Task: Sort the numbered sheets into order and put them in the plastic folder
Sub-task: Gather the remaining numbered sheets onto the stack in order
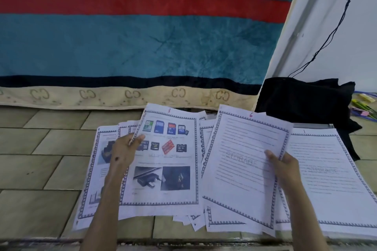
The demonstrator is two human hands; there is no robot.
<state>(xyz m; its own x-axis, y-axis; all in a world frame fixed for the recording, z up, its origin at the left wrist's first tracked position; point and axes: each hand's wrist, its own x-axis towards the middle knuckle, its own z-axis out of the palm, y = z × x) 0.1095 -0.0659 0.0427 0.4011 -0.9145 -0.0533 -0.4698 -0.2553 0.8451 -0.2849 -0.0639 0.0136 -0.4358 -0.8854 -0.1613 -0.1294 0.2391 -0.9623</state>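
My left hand (125, 150) grips the left edge of sheet 8 (167, 161), a page with pictures of memory cards and a red 8 at its top. Sheet 6 (242, 169), a text page with a faint STORAGE watermark, is pinched at its right edge by my right hand (284, 164). Both sheets are lifted over a loose pile of other bordered sheets (102, 179) on the floor. At the far right lies sheet 1 (330, 171), flat, on what looks like the clear plastic folder (328, 125), whose edge shows behind it.
The floor is tiled (40, 149). A teal blanket with a red stripe (142, 36) covers a mattress behind the papers. A black cloth (306, 100) lies at the back right, below a hanging black cable (334, 26). Small coloured items (365, 108) sit at the far right.
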